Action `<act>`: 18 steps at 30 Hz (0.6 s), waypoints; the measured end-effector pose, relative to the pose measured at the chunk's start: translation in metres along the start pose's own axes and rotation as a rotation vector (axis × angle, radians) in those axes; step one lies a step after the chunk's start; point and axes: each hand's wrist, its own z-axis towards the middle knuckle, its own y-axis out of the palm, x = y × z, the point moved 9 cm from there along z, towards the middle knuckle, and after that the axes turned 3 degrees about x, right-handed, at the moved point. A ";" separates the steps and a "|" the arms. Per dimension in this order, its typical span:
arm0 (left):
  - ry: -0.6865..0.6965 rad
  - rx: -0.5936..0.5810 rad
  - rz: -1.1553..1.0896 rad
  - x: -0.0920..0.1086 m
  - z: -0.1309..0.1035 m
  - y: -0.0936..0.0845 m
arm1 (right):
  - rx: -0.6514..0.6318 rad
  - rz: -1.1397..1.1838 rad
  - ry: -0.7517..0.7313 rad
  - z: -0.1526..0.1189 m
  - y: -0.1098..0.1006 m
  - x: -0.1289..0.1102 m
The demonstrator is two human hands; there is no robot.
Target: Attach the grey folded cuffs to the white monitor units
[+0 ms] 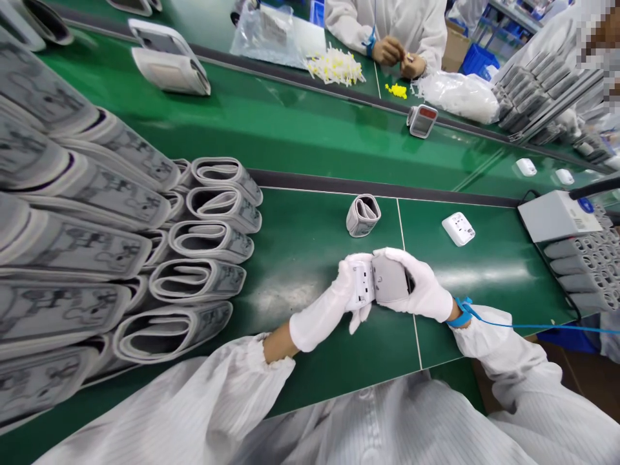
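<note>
In the head view my left hand point(352, 290), in a white glove, grips a white plastic monitor unit point(362, 284) with small slots on its facing side. My gloved right hand point(421, 287) is closed around a grey rolled wrist cuff point(388, 279). The cuff's flat side meets the unit's edge; I cannot tell whether the two are joined. Beyond my hands stands another rolled cuff point(363, 215) on the green table point(300, 258). A second white unit point(458, 228) lies to the right, slotted side up. A blue wrist strap point(464, 312) circles my right wrist.
Stacks of rolled cuffs point(208, 278) fill the left side. Across the green conveyor belt point(290, 139), which carries cuffs with monitors, a co-worker's hands point(400, 57) work near yellow-tipped pieces point(335, 66). At right are a grey-white box point(557, 216) and more cuffs point(586, 265).
</note>
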 end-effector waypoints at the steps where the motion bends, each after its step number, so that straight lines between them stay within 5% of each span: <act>1: -0.002 0.002 0.001 -0.002 0.000 -0.001 | 0.002 -0.014 -0.001 0.000 0.000 0.000; 18: 0.018 0.065 -0.013 -0.007 -0.006 -0.002 | 0.020 -0.204 -0.178 -0.009 0.007 -0.019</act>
